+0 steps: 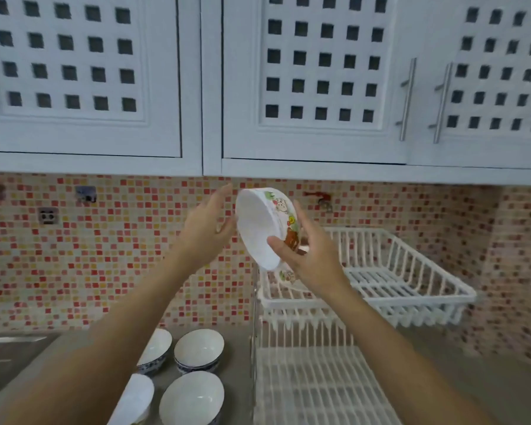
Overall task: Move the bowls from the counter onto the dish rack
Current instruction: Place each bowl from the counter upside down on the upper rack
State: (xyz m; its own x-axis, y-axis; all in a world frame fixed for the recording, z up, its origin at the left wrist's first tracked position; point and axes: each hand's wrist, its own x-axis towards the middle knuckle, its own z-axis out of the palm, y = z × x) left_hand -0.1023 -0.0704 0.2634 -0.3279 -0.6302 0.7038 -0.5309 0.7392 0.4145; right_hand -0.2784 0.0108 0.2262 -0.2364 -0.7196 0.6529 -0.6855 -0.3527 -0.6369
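My right hand (310, 256) grips a white bowl with a cartoon print (262, 228), tilted on its side above the left end of the white dish rack's upper tier (411, 271). Another printed bowl (287, 275) peeks out below it on that tier. My left hand (207, 228) is open, fingers spread, just left of the held bowl's rim, close to it or brushing it. Several white bowls with blue patterns remain on the grey counter: one (198, 351), one (192, 398), one (158, 348) partly behind my left arm, and one (135, 397) at the bottom.
The rack's lower tier (313, 378) stands on the counter right of the bowls. A steel sink (10, 354) lies at the left. White cabinets (319, 87) hang low overhead. The mosaic wall carries a socket (48, 216) and hooks.
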